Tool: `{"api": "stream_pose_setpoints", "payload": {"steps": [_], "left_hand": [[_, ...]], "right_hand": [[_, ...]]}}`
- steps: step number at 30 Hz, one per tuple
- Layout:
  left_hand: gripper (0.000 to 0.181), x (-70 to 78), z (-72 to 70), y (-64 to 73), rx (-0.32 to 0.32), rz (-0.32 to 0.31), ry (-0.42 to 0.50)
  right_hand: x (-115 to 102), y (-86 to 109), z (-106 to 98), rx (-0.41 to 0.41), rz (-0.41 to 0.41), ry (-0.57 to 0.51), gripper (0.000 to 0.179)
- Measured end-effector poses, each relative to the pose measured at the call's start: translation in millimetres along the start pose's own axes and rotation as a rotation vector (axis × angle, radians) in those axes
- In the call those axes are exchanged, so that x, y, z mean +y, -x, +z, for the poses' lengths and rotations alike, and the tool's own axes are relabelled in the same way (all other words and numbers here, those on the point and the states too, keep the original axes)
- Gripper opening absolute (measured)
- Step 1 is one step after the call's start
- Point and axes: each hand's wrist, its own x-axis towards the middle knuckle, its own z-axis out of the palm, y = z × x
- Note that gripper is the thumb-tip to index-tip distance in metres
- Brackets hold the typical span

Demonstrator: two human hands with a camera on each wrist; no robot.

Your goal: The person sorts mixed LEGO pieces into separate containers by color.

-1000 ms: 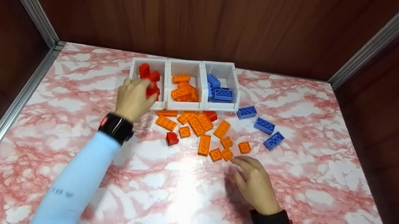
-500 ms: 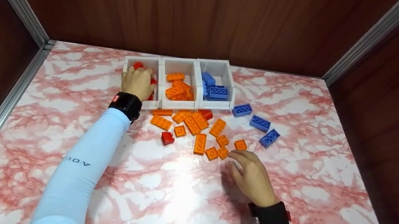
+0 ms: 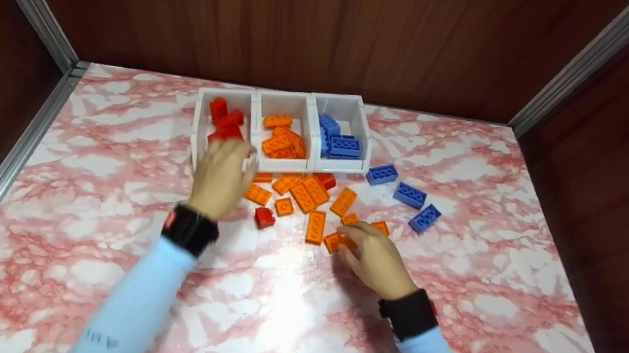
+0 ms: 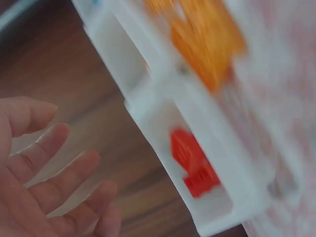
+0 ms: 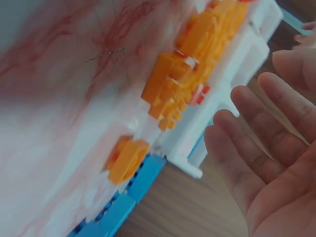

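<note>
My left hand (image 3: 221, 180) is over the front edge of the left white bin (image 3: 199, 126), blurred by motion. In the left wrist view its fingers (image 4: 74, 177) are loosely bent and hold nothing. Red bricks (image 3: 229, 121) lie inside that bin. My right hand (image 3: 379, 262) hovers at the small orange bricks (image 3: 333, 242) and partly hides them. The right wrist view shows its fingers (image 5: 259, 126) fairly straight, with no brick in them. A loose red brick (image 3: 264, 218) lies between the hands.
The middle bin (image 3: 281, 166) contains orange bricks and the right bin (image 3: 366, 147) blue ones. Several orange bricks (image 3: 315, 227) and a second red brick (image 3: 326, 180) lie before the bins. Loose blue bricks (image 3: 410, 195) sit to the right. Wooden walls (image 3: 309, 26) enclose the table.
My left hand reached down among the red bricks in the left bin, then drew back toward me. My right hand has moved left, over the small orange bricks.
</note>
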Motion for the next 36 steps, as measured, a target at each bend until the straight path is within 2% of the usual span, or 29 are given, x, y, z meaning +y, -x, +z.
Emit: {"api": "stream_pose_setpoints", "payload": {"steps": [3, 6, 11, 14, 18, 23, 26, 31, 34, 36], "left_hand": [[0.028, 9.5, 2.7, 27.1, -0.002, 0.027, 0.058], [0.028, 15.3, 6.2, 47.7, 0.025, 0.034, 0.08], [0.027, 11.2, 12.4, 73.2, 0.066, -0.002, 0.07], [0.025, 6.6, 15.7, 82.5, 0.078, -0.03, 0.069], [0.022, 5.1, 16.1, 89.7, 0.098, -0.038, 0.085], [0.022, 6.9, 17.1, 105.2, 0.103, -0.054, 0.097], [0.023, 7.7, 19.4, 117.2, 0.1, -0.052, 0.103], [0.026, 9.6, 20.9, 134.2, 0.068, 0.022, 0.123], [0.029, 11.7, 21.1, 141.7, 0.017, 0.076, 0.124], [0.031, 13.4, 21.3, 144.5, -0.009, 0.098, 0.122]], "right_hand": [[0, -13.9, 6, -0.049, 0.007, 0.006, 0.038], [1, -25.7, 11, -0.086, 0.016, 0.014, 0.045], [1, -42.9, 24, -0.163, 0.009, 0.06, 0.055], [2, -49.8, 29, -0.195, 0.01, 0.084, 0.058], [1, -53.9, 31, -0.21, 0.013, 0.115, 0.059], [0, -54.4, 34, -0.223, -0.034, 0.169, 0.058], [-1, -53.3, 34, -0.212, -0.049, 0.149, 0.057], [-2, -58.0, 27, -0.165, -0.074, 0.061, 0.055], [-2, -70.2, 19, -0.135, -0.106, 0.039, 0.053], [-2, -82.5, 12, -0.123, -0.099, 0.03, 0.055]]}}
